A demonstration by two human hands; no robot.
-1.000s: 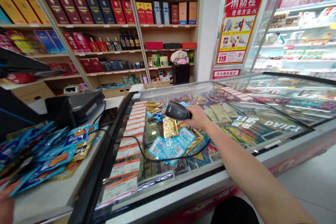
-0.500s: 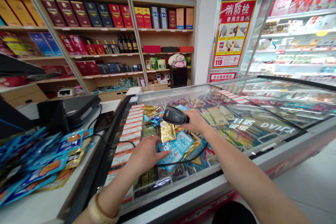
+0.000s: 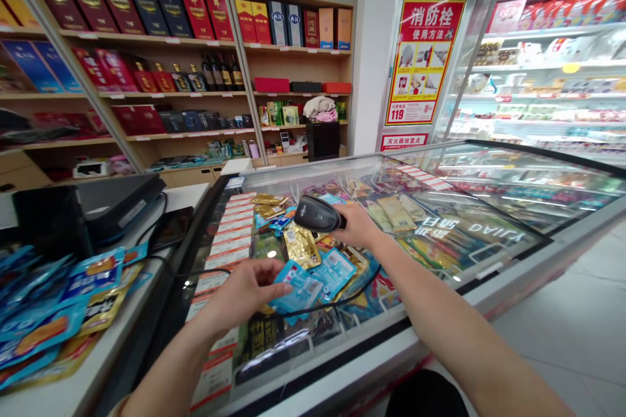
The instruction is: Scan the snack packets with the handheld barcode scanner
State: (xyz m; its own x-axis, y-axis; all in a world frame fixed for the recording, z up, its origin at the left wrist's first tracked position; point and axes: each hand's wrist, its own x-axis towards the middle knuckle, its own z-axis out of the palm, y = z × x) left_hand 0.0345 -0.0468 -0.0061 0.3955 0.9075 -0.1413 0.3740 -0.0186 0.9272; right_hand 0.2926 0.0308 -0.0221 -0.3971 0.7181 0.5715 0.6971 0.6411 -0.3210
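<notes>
Glass-topped chest freezer (image 3: pixel 420 332), shop interior. Right hand (image 3: pixel 359 225): closed around a black handheld barcode scanner (image 3: pixel 317 214). Left hand (image 3: pixel 244 293): fingers curled, a blue sachet (image 3: pixel 297 290) pinched over the lid. Just beside it are placed a second blue sachet (image 3: pixel 335 273) and a gold sachet (image 3: pixel 302 245). A heap of blue packets (image 3: pixel 44 319) is kept unscanned-looking on the counter (image 3: pixel 122 345) at left; open glass is seen to the right.

Wooden liquor shelves (image 3: pixel 298 49), red fire-hydrant poster (image 3: pixel 424 62) on a white wall (image 3: pixel 369 65), lit chiller (image 3: pixel 552 78), pale floor tiles (image 3: pixel 567 332)
</notes>
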